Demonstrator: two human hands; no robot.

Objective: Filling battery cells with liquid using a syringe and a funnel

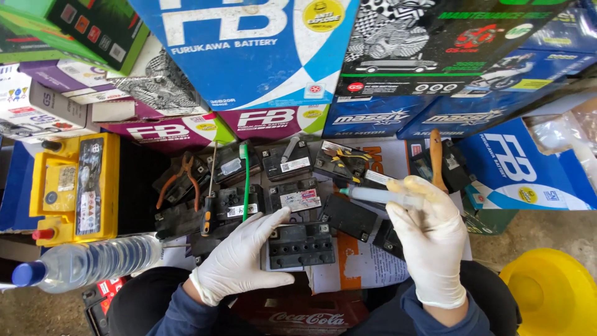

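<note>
White rubber gloves cover both hands in the head camera's view. The left hand (239,258) lies flat with its fingers together and stretched out, the fingertips touching the left edge of a small black battery (300,244) that sits on printed papers (360,264) just in front of the person. The right hand (429,239) is raised beside it, fingers curled and pinching a clear syringe (379,195), which points to the left, above and to the right of that battery.

More small black batteries (298,196) crowd the surface behind, packed close and touching one another. Among them lie orange-handled pliers (180,180), a screwdriver (208,208) with a black and orange grip, a green toothbrush (245,183), and yellow-handled cutters (345,160). A wooden-handled brush (436,158) stands just behind the right hand's fingers. A yellow battery (78,186) stands at the left, and a clear water bottle (87,261) with a blue cap lies on its side before it, near the left forearm. Stacked cardboard boxes (261,56) in blue, purple and black wall in the far side. A yellow funnel (550,289) sits low at the right, and a red crate (298,314) shows between the person's knees.
</note>
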